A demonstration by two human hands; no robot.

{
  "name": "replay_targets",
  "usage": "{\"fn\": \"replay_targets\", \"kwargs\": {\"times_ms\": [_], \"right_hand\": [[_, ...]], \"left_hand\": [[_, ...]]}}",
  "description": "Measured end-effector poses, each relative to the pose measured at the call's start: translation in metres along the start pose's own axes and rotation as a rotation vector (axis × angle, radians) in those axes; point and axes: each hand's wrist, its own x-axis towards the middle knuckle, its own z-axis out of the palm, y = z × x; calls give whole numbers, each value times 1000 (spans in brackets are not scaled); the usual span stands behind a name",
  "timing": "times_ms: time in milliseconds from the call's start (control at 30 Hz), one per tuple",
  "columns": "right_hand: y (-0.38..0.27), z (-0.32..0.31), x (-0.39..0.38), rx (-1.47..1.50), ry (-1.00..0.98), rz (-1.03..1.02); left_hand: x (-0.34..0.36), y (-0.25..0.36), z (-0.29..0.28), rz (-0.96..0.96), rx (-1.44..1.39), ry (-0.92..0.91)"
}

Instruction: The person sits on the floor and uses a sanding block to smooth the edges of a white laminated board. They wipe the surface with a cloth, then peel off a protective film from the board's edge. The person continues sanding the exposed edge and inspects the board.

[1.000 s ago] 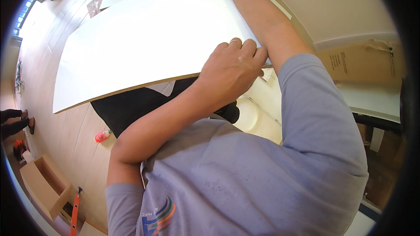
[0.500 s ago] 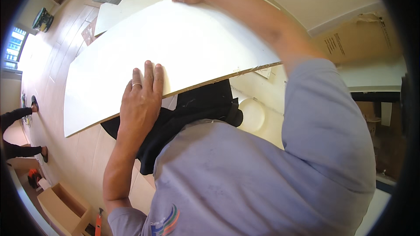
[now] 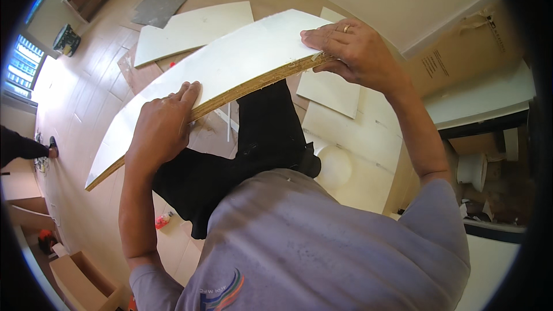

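A white-faced chipboard panel [image 3: 230, 60] is held up in front of me, over my black-trousered legs. Its rough brown cut edge [image 3: 259, 82] faces me and looks chipped near the right end. My left hand [image 3: 161, 124] grips this near edge left of the middle, fingers closed over the white face and thumb hidden. At the right end my right hand [image 3: 357, 55] is closed on the panel, fingers on top and thumb beneath. A ring shows on one finger.
Beyond lie another white board [image 3: 196, 29] and a grey sheet [image 3: 160, 8]. A smaller white panel [image 3: 331, 92] is at my right, near flattened cardboard [image 3: 466, 52]. Drawer-like boxes [image 3: 80, 279] stand lower left; another person's leg [image 3: 26, 144] shows at far left.
My right hand has come from the panel's far edge to its near right end. The panel has tilted, showing more of its cut edge. My left hand's fingers have drawn back toward that edge.
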Motion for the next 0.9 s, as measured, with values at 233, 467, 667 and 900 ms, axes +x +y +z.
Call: {"fn": "replay_targets", "kwargs": {"times_ms": [233, 467, 667, 900], "right_hand": [[0, -16, 19, 83, 51, 17], [-17, -6, 23, -130, 274, -69], [-84, -3, -41, 591, 117, -62], [-43, 41, -90, 195, -262, 558]], "left_hand": [[8, 0, -21, -63, -42, -72], [11, 4, -30, -109, -61, -110], [16, -5, -29, -132, -82, -77], [20, -3, -36, -136, -120, -118]]}}
